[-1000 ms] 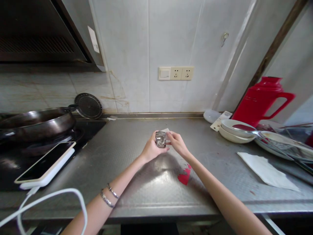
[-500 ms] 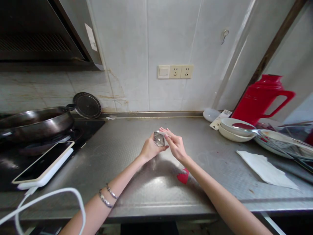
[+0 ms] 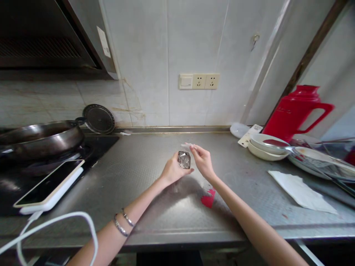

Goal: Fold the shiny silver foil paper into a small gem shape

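Observation:
Over the middle of the counter, my left hand (image 3: pixel 172 171) is wrapped round a small clear, square-edged glass (image 3: pixel 184 159), greyish and shiny at its near face. My fingers hide most of its sides. Just right of it, my right hand (image 3: pixel 203 160) pinches a thin whitish sheet (image 3: pixel 185 147), which shows along the glass's upper edge. Whether that sheet is paper or film I cannot tell. Below the right wrist, a jagged red scrap (image 3: pixel 208 199) with a faint clear part lies on the metal counter (image 3: pixel 155 221).
A pan (image 3: pixel 41 138) stands on the hob at the left, with a phone (image 3: pixel 51 183) and white cable (image 3: pixel 63 216) nearer me. To the right are stacked bowls (image 3: pixel 267 153), a red thermos (image 3: pixel 296 111), a plate (image 3: pixel 313 157) with utensils and a white napkin (image 3: pixel 301 192).
The glass has shifted slightly right and down in my left hand. My right hand has come away from its face, fingers now curled in a pinch on the whitish sheet.

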Motion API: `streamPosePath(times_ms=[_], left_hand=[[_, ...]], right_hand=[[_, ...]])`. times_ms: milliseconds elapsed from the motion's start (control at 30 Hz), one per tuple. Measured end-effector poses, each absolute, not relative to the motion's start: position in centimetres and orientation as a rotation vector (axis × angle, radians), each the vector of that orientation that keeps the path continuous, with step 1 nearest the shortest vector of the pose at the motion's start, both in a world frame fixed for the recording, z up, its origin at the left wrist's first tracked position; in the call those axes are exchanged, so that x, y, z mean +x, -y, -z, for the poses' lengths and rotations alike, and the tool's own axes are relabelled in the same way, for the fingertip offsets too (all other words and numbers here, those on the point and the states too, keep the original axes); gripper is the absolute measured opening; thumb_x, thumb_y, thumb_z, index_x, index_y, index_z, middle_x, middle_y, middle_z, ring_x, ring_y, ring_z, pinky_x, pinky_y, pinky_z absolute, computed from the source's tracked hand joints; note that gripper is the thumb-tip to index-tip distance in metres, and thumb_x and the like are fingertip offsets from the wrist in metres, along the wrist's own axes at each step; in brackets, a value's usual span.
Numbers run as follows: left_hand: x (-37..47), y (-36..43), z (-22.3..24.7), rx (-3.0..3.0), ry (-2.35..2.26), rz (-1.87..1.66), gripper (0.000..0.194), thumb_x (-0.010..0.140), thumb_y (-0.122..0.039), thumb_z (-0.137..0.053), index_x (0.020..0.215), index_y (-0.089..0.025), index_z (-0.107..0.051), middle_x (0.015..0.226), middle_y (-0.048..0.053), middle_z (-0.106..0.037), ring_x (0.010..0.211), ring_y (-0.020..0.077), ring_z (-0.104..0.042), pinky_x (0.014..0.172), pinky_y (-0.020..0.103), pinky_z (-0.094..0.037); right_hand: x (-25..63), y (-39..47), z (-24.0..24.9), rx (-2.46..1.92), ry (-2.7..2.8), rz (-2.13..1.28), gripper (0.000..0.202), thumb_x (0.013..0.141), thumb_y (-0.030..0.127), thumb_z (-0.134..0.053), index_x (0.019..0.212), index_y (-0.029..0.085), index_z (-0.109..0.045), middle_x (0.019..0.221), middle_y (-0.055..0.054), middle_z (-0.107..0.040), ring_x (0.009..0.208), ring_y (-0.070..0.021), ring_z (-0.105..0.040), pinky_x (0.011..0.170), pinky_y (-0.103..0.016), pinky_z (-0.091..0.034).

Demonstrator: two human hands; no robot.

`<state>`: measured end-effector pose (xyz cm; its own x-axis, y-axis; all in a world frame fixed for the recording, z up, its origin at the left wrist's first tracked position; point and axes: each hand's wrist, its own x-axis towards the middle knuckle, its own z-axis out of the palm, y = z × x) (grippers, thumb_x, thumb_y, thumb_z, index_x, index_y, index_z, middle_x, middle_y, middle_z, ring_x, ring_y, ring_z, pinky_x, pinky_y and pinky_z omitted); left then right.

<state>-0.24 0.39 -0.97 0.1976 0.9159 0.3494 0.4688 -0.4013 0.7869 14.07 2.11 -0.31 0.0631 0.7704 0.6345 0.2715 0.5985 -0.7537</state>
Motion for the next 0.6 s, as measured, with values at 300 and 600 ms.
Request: streamPosePath(times_ms=[300,600], left_hand=[[0.3,0.6,0.2,1.976,-1.321,-0.998,0.061,0.057,-0.039,-0.078,0.11,-0.017,-0.059,0.087,0.007,-0.073,0.08,0.0241,-0.069,0.063,0.027,-0.048],[0.4,0.4,-0.1,2.07,-1.312,-0.969,0.03,0.065,-0.039,-0.071,0.086,-0.018,-0.068,0.074,0.002,-0.071,0.073,0.0199,-0.068,0.055,0.021,-0.041]], right_hand=[[14.5,-1.4,-0.2,-0.706,1.818,-0.358,0.027,0.092,0.034,-0.049,0.093,0.022,-0.073,0.089,0.002,-0.075,0.081,-0.0172,-0.071,0.113,-0.05,-0.031],[14.3,-0.4,-0.5,-0.549,1.906,-0.169,0.025,0.093,0.021,-0.044,0.097,0.021,-0.069,0.094,-0.004,-0.074,0.087,-0.0162,-0.07,0.108,-0.047,-0.04]])
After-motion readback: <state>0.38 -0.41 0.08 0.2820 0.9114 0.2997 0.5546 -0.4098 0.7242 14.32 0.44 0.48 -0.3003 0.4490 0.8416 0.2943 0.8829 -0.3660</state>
